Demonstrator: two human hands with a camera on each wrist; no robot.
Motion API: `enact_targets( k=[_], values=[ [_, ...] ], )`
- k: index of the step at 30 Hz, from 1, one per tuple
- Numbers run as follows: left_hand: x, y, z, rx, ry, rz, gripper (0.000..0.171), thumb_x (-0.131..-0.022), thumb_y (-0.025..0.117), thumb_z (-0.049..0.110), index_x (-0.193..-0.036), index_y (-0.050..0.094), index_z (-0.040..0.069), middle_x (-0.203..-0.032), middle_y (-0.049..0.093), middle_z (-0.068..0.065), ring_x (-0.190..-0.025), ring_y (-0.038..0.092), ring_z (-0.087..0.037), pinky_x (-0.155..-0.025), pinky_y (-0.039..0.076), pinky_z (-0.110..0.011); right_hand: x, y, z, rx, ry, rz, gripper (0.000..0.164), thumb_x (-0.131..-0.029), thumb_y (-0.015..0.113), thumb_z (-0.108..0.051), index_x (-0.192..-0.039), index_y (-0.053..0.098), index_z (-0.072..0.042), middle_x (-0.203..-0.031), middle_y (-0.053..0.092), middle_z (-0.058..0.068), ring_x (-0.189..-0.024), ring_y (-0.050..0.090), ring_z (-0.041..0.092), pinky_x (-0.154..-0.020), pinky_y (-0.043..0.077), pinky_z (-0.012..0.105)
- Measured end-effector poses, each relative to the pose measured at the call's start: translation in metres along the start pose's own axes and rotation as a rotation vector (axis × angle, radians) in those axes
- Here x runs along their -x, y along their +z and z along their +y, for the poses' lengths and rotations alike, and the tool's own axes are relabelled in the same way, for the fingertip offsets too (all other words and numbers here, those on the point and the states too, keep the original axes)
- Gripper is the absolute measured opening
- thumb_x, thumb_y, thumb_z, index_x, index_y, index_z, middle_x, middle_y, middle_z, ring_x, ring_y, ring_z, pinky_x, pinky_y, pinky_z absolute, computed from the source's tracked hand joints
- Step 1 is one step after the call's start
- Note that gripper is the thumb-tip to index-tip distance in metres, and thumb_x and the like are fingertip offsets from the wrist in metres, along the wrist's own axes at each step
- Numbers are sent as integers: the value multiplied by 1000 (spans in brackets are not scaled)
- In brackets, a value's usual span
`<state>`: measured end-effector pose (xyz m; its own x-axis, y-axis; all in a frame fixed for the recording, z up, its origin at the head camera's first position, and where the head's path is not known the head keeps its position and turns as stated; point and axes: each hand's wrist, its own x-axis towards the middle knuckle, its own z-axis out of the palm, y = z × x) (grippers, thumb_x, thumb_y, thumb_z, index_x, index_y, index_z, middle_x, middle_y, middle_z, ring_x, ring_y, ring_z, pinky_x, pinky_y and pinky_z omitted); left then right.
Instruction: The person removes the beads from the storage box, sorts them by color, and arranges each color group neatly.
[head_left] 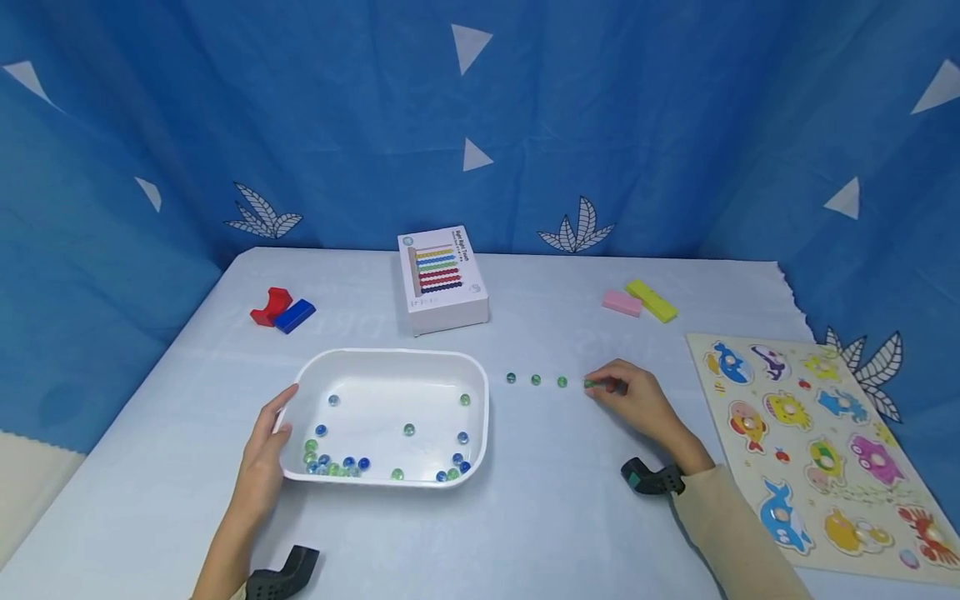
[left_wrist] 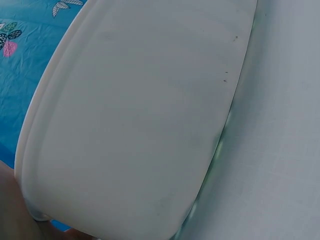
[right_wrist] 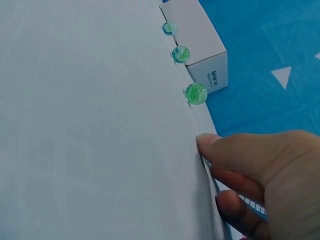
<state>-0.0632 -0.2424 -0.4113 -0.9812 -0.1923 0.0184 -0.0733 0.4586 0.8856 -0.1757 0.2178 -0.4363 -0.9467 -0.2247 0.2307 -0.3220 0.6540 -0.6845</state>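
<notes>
My left hand [head_left: 261,462] grips the left end of a white plastic tray [head_left: 390,356], its thumb near the rim. Inside lie several blue and green glass marbles [head_left: 408,429], many gathered along the near side. With thumb and fingertips my right hand [head_left: 633,400] pinches a green marble [head_left: 588,383] at the table, at the right end of a row. Three marbles [head_left: 536,380] stand spaced out to its left, between it and the tray. In the right wrist view the thumb hides the pinched marble, while the nearest row marble [right_wrist: 196,93] shows green swirls.
Behind the tray stands a white box [head_left: 447,312] with a coloured bead picture. A red block [head_left: 272,307] and a blue block [head_left: 295,316] lie back left; a pink block [head_left: 622,302] and a yellow-green block [head_left: 651,301] back right. A sea-animal puzzle board [head_left: 795,454] covers the right side.
</notes>
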Motion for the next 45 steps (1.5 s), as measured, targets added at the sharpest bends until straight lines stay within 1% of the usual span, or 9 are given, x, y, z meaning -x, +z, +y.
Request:
enact_targets(
  k=[10, 19, 26, 33, 36, 38, 40, 42, 45],
  values=[
    [1, -1, 0, 6, -3, -6, 47, -97, 18, 24, -144, 21, 21, -153, 10, -7, -142, -4, -27, -107, -4, -65, 1, 0, -1, 5, 28, -6, 17, -75, 71, -13, -92, 70, -15, -81, 62, -1, -69, 47, 7, -60, 41, 18],
    [1, -1, -1, 9, 7, -2, 47, -97, 18, 24, -143, 22, 20, -153, 11, -8, -142, -4, -27, -107, -5, -65, 1, 1, -1, 16, 14, 3, 17, -74, 72, -14, -91, 70, -15, -82, 63, -2, -68, 47, 6, -59, 41, 17],
    [1, -1, -2, 9, 2, 2, 47, -97, 19, 24, -143, 22, 21, -153, 11, -7, -142, -4, -25, -108, -5, -64, 1, 3, -1, 30, -3, 9, 17, -74, 72, -14, -91, 70, -15, -83, 63, -2, -67, 47, 4, -59, 42, 17],
    [2, 1, -1, 8, 1, 11, 47, -97, 19, 24, -143, 23, 19, -153, 11, -7, -142, -3, -26, -108, -4, -64, 0, -5, -7, 49, 17, -25, 21, -75, 72, -17, -95, 68, -14, -86, 64, 0, -71, 50, 8, -60, 44, 17],
    [2, 2, 0, 10, 2, 10, 47, -97, 19, 24, -143, 23, 19, -153, 11, -8, -142, -2, -27, -108, -4, -64, -2, -13, -19, 60, -6, -18, 24, -76, 71, -18, -99, 67, -12, -91, 66, 2, -75, 52, 10, -64, 46, 19],
    [1, 2, 0, 8, 4, 9, 47, -97, 19, 24, -143, 23, 19, -153, 11, -8, -142, -2, -27, -108, -3, -65, -4, -17, -35, 55, -34, -25, 25, -78, 69, -19, -102, 66, -11, -94, 66, 4, -79, 54, 11, -67, 47, 22],
    [1, 1, 0, 8, 7, 7, 47, -97, 19, 24, -143, 23, 19, -153, 11, -8, -142, -2, -27, -108, -3, -65, -8, -16, -54, 37, -70, -52, 26, -79, 68, -21, -104, 66, -12, -97, 66, 4, -81, 56, 11, -69, 49, 26],
    [0, 1, -1, 10, 11, 3, 47, -97, 19, 23, -143, 23, 18, -153, 11, -8, -142, -3, -27, -108, -4, -65, -13, -11, -77, 1, -96, -116, 26, -80, 67, -23, -105, 65, -13, -99, 66, 4, -83, 57, 11, -72, 50, 29],
    [0, 1, 0, 11, 10, -2, 47, -97, 19, 23, -143, 22, 18, -153, 11, -8, -142, -3, -26, -108, -4, -64, -23, 5, -113, -52, -118, -253, 27, -81, 66, -25, -107, 64, -16, -100, 66, 0, -85, 58, 10, -76, 52, 32]
  ],
)
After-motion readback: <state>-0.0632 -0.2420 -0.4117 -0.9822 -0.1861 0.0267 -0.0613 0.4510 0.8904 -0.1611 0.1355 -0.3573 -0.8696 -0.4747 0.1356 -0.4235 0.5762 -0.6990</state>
